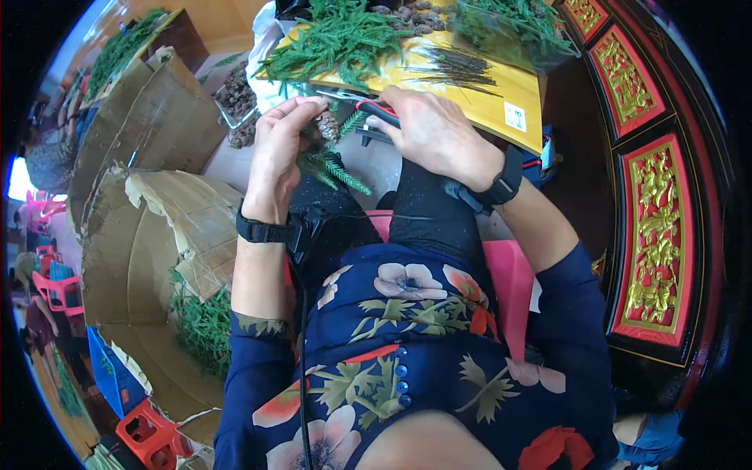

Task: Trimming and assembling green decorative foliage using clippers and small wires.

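Note:
My left hand (278, 137) is closed, pinching a small brown pine cone (327, 127) with green artificial fir sprigs (338, 171) hanging below it. In my right hand (442, 137) are pliers (382, 112) with red and black handles. Their metal jaws point left, close to the top of the pine cone and my left fingertips; whether they grip a wire there is too small to tell. Both hands are above my lap, just in front of the table's near edge.
On the yellow wooden table (513, 92) lie green sprigs (341, 39), thin dark stems (454, 66), pine cones (419, 17) and a clear plastic bin (509, 39). A basket of pine cones (237, 98) and a torn cardboard box (125, 258) stand left. Carved red-gold panels (654, 235) line the right.

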`<state>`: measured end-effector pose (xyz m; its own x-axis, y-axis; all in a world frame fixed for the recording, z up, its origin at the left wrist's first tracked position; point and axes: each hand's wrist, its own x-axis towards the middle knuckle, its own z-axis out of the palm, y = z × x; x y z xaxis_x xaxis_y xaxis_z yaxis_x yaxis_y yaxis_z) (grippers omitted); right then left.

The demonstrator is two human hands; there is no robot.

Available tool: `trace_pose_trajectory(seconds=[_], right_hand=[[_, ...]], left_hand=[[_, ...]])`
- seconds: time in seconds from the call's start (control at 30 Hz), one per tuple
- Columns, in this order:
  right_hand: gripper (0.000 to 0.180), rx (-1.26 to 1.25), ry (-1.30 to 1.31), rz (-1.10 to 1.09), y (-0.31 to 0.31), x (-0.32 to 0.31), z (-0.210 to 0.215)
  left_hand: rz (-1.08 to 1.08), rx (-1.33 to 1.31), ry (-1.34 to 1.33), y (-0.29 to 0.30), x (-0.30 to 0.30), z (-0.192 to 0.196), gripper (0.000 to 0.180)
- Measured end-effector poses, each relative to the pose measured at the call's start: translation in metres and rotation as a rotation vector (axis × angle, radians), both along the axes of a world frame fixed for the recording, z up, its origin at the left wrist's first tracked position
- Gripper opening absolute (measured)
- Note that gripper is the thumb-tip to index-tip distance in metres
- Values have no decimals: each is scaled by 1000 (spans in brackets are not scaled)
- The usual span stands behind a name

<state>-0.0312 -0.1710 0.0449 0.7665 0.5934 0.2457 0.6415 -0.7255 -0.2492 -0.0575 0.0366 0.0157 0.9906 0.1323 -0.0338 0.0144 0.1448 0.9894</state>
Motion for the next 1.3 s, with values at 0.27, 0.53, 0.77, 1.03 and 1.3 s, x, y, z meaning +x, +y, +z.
trace_pose_trajectory(seconds=[0.27, 0.53, 0.77, 1.03, 1.3], right_hand=[[19, -239, -772, 26, 6, 20, 10], [24, -280, -856, 153, 1, 27, 47], [34, -14, 105, 2, -3, 5, 50], [37, 131, 389, 60, -10, 8, 39], [39, 194, 416, 179, -12, 6, 37]], left_hand=[[-46, -168, 67, 8, 2, 7, 15], [-41, -33, -50, 7, 2, 6, 16], [87, 35, -289, -8, -5, 9, 15], [121, 84, -371, -15, -8, 12, 15], [63, 63, -287, -10, -15, 21, 15]])
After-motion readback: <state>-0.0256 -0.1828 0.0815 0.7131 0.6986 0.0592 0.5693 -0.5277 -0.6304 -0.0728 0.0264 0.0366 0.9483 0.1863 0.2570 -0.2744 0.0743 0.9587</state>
